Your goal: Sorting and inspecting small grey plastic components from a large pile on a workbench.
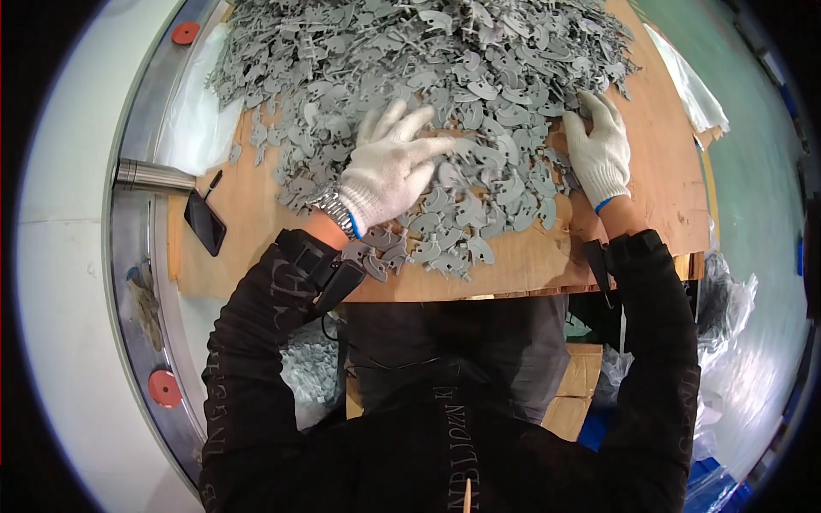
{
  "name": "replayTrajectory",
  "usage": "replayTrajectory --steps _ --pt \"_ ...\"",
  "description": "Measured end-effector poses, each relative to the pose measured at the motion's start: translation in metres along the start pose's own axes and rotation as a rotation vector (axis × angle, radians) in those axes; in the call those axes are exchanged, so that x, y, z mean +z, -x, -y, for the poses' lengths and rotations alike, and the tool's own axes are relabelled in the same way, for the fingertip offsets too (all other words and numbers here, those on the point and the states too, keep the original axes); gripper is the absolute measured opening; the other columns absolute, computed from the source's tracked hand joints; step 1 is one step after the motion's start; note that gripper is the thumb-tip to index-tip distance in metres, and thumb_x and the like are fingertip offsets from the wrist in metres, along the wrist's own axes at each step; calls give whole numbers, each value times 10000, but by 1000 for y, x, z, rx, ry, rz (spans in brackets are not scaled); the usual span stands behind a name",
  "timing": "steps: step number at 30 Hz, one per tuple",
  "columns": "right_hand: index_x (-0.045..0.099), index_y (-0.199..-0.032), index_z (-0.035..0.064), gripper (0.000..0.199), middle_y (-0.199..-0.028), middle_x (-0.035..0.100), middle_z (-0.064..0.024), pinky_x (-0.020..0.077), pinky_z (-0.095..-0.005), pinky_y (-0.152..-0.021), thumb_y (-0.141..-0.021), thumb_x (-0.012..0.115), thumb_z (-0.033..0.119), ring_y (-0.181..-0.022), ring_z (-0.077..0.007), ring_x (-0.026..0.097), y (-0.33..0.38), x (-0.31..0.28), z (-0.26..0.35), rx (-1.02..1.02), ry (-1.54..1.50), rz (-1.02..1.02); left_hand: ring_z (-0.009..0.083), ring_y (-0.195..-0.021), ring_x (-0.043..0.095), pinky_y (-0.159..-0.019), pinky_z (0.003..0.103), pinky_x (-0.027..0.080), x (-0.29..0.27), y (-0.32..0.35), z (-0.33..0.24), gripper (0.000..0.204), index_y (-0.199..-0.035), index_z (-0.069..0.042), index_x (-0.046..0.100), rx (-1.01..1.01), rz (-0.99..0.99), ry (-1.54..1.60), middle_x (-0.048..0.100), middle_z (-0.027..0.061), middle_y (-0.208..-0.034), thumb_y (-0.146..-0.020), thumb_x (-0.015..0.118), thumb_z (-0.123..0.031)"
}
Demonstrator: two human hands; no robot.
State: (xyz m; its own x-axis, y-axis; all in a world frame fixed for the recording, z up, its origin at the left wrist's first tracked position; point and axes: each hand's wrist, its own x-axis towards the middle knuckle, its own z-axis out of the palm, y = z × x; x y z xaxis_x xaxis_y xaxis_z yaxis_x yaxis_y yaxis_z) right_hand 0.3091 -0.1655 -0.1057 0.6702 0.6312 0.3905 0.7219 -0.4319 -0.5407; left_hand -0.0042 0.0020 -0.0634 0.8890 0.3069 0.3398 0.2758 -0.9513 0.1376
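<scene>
A big heap of flat grey curved parts (479,90) covers the far half of the wooden table, thinning out toward me. My left hand (392,171), in a white knit glove, lies on the near parts with its fingers spread. My right hand (599,150), gloved the same way, rests at the heap's right edge, thumb apart from the fingers. Neither hand shows a part gripped in it. Between them, loose grey parts (466,201) are scattered toward the near edge, some slightly blurred. What lies beneath my left palm is hidden.
A black, flat, pointed object (205,224) lies on the wooden table (256,209) at left, close to a metal cylinder (156,176). White sheeting (201,124) sits beyond it. Clear plastic bags (723,312) and a cardboard box (575,385) are below the table at right.
</scene>
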Motion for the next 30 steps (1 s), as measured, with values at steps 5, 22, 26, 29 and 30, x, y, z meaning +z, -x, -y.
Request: replayTrajectory --steps 5,22,26,29,30 --pt "725 -1460 65 546 -1579 634 -215 480 -433 -1222 -1020 729 388 -1448 -379 618 -1 -4 8 1 -12 32 432 -1511 537 -1305 615 371 0 27 37 329 -1293 -202 803 -218 -236 159 701 143 -1509 -979 736 -130" --pt "767 -1382 68 484 -1545 655 -225 449 -455 -1250 -1015 740 383 -1470 -402 583 -2 -4 5 -1 -16 38 355 -1465 582 -1304 550 362 -11 3 38 293 -1257 -167 805 -293 31 -107 738 99 -1427 -985 778 -271" --pt "764 -1385 60 492 -1541 659 -220 468 -446 -1233 -1016 746 385 -1452 -390 605 -2 -3 4 -5 -9 41 340 -1464 586 -1326 570 315 -32 18 57 259 -1229 -184 828 -375 176 90 751 101 -1404 -1004 759 -294" --pt "752 -1407 56 511 -1550 658 -204 492 -426 -1212 -1019 753 389 -1435 -365 634 -2 -3 1 -10 16 51 336 -1477 578 -1329 544 319 -40 37 65 259 -1238 -186 831 -436 114 169 747 112 -1421 -1013 753 -286" --pt "753 -1406 58 509 -1537 667 -203 495 -427 -1208 -1018 755 387 -1426 -366 640 -2 -2 -1 -13 20 42 346 -1473 581 -1323 533 335 -37 49 69 268 -1246 -177 827 -371 66 72 739 118 -1435 -1006 761 -277"
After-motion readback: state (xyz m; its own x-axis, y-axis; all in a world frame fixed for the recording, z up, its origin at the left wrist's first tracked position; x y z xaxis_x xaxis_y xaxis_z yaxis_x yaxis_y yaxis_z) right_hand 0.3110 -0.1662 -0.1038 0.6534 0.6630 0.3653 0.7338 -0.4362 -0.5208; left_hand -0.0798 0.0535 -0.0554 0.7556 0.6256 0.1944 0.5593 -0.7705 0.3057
